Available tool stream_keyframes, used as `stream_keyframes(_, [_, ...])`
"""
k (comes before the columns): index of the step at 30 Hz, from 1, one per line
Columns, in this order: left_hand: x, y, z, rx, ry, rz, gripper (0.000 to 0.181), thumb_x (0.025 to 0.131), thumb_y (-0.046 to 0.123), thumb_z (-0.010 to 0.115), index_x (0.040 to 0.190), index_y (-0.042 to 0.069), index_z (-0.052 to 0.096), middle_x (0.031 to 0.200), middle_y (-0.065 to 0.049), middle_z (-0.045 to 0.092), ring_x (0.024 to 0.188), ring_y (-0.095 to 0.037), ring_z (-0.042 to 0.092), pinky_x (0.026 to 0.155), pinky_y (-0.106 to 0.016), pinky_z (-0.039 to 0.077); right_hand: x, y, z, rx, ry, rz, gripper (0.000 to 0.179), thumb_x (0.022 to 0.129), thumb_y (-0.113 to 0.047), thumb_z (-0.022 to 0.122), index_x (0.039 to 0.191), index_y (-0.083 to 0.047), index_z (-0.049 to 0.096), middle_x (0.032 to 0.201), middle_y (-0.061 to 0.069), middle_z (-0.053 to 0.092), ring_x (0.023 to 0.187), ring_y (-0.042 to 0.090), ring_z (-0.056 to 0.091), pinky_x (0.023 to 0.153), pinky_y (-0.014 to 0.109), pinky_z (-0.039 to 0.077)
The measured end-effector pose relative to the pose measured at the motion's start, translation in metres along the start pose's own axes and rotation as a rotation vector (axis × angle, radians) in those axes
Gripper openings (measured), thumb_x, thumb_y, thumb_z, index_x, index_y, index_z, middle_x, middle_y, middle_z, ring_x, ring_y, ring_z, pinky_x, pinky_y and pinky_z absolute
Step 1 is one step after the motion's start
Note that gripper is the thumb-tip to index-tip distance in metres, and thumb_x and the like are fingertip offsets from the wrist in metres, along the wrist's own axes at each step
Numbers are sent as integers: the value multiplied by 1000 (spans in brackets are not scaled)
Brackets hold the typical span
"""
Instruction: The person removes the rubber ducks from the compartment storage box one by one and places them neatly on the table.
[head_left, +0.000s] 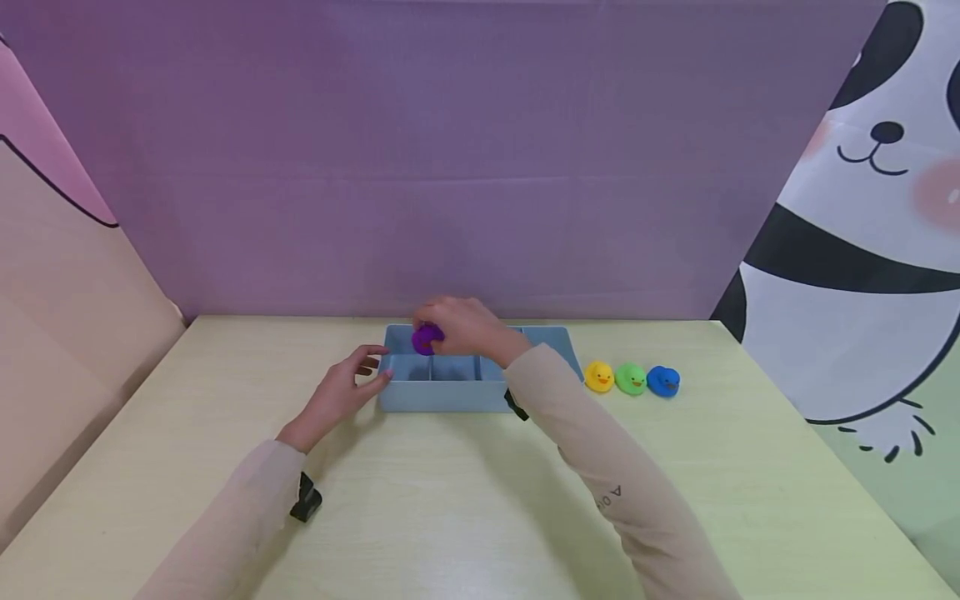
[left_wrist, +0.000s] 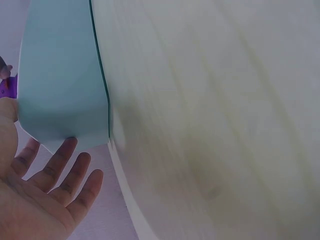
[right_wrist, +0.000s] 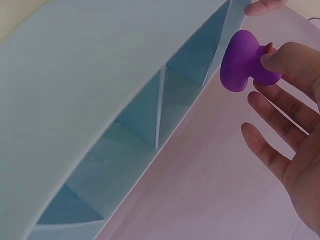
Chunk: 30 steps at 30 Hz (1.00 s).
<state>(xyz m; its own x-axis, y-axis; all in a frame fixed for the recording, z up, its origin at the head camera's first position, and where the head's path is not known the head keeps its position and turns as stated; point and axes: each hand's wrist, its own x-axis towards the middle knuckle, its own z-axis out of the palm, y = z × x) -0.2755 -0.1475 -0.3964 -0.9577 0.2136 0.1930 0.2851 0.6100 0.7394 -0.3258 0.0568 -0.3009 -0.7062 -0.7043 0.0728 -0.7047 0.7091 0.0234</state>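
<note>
A purple rubber duck (right_wrist: pixel 242 62) is pinched between the thumb and fingers of my right hand (head_left: pixel 465 326), above the left part of a light blue divided box (head_left: pixel 450 397). In the right wrist view the duck is held by its head end, and the other fingers of the right hand (right_wrist: pixel 295 120) spread away from it. My left hand (head_left: pixel 341 390) is at the box's left end, fingers extended. The left wrist view has this hand (left_wrist: pixel 40 200) with its fingertips against or close to the box's end wall (left_wrist: pixel 65 75); firm contact cannot be told.
To the right of the box, a yellow duck (head_left: pixel 599 377), a green duck (head_left: pixel 631 379) and a blue duck (head_left: pixel 663 382) stand in a row on the pale wooden table (head_left: pixel 450 500). A purple cloth backdrop (head_left: pixel 450 167) rises behind the table's far edge.
</note>
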Motion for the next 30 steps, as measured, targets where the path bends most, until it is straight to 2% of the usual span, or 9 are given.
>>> stream_keyframes(7, [-1,0,0,-3,-1,-11,45,90,27,57,131,13,44,121,-18,56,111,-35,53,93,-50,44,-14,12,2,-17,37,-8,23,80,-20,67,102,-20,62,103,-4,61,93,12,54,74,29,52])
stream_keyframes(22, [-2,1,0,-17,-13,-11,46,91,29,56,132,14,43,123,-17,55,113,-34,52,94,-50,43,-51,41,2,2,68,29,26,79,-17,69,104,-20,63,107,-3,61,95,16,58,71,31,53])
stream_keyframes(30, [-1,-2,1,-24,-20,-14,47,90,32,56,132,14,43,124,-17,55,113,-34,52,94,-49,44,-73,58,2,55,102,33,25,76,-13,71,100,-15,64,101,0,61,92,21,59,73,34,53])
